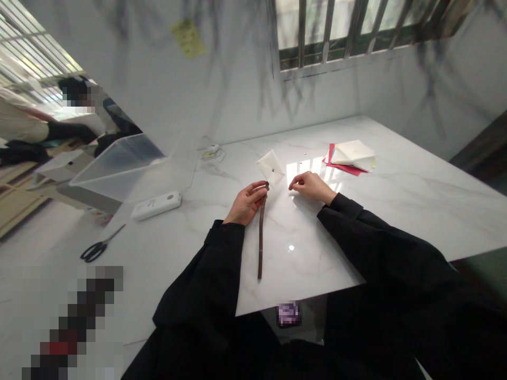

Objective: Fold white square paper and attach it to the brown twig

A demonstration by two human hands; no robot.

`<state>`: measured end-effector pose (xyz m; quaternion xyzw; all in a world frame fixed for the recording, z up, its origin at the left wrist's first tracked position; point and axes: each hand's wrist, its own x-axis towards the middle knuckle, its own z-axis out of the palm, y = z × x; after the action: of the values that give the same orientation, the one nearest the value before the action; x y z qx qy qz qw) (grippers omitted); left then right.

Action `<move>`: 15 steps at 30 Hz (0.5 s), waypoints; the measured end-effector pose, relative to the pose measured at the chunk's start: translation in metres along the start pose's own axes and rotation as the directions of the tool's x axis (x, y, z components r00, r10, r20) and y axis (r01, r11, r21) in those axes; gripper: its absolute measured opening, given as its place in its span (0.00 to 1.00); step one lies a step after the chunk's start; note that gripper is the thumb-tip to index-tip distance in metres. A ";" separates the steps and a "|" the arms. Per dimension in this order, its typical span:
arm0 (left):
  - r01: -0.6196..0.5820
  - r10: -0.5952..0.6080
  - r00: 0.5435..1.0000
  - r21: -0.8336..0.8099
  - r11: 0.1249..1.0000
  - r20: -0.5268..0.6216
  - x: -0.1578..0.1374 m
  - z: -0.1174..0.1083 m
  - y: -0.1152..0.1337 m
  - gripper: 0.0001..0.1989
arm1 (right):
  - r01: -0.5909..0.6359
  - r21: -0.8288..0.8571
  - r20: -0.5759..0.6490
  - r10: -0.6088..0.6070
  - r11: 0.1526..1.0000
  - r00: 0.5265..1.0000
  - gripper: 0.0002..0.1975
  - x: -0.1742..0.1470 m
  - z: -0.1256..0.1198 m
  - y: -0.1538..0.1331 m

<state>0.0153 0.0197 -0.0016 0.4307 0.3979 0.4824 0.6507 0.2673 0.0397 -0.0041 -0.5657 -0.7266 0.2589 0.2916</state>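
My left hand (249, 203) pinches a thin dark-brown stick (260, 243) close to its top. The stick slants down toward the table's front edge. At its upper end sits a small cream paper pinwheel (271, 168) with a dark round dot at its centre. To the right of the pinwheel, apart from it, is my right hand (311, 186). Its fingers are curled in and the thumb and forefinger come together. Whether something tiny is between them I cannot make out.
A stack of coloured paper sheets (352, 155) lies at the back right of the white table (415, 211). On the left are black-handled scissors (99, 248), a white power strip (156, 206) and a clear plastic bin (119, 163). Other people sit beyond the bin.
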 end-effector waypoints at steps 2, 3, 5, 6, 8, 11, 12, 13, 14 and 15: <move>0.000 0.000 1.000 0.002 1.000 0.000 0.000 0.000 -0.001 0.23 | 0.001 -0.002 0.000 -0.001 1.000 1.000 0.13 0.000 0.000 0.000; -0.001 0.001 1.000 0.004 1.000 0.000 0.000 -0.001 -0.001 0.23 | 0.001 -0.003 0.000 -0.001 1.000 1.000 0.13 0.000 0.000 0.000; -0.005 0.005 1.000 0.013 1.000 0.000 0.001 -0.001 -0.001 0.23 | 0.000 -0.005 0.001 0.000 1.000 1.000 0.13 0.000 0.000 0.000; -0.007 0.007 1.000 0.018 1.000 0.001 0.001 -0.001 -0.001 0.23 | 0.001 -0.006 0.002 -0.001 1.000 1.000 0.13 0.000 0.000 0.000; -0.009 0.009 1.000 0.025 1.000 0.003 0.001 -0.002 -0.001 0.23 | 0.002 -0.009 0.004 -0.002 1.000 1.000 0.13 0.001 0.000 0.000; -0.003 0.003 1.000 0.028 1.000 0.003 0.001 -0.002 -0.001 0.23 | -0.001 -0.013 0.001 0.001 1.000 1.000 0.13 0.001 0.000 0.001; -0.001 0.001 1.000 0.026 1.000 0.002 0.001 -0.002 -0.001 0.23 | -0.004 -0.012 -0.001 0.004 1.000 1.000 0.13 0.001 0.001 0.001; 0.002 -0.002 1.000 0.023 1.000 0.002 0.001 -0.001 -0.001 0.23 | -0.009 -0.007 -0.005 0.009 1.000 1.000 0.13 0.002 0.001 0.002; 0.004 -0.004 1.000 0.018 1.000 0.003 0.000 -0.001 -0.001 0.23 | -0.019 0.002 -0.011 0.019 1.000 1.000 0.14 0.002 0.002 0.003; 0.005 -0.005 1.000 0.012 1.000 0.003 0.000 -0.001 -0.001 0.23 | -0.031 0.016 -0.020 0.031 0.999 0.999 0.15 0.003 0.002 0.005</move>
<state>0.0148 0.0201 -0.0024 0.4343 0.4007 0.4777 0.6501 0.2684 0.0435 -0.0087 -0.5773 -0.7126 0.2633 0.2994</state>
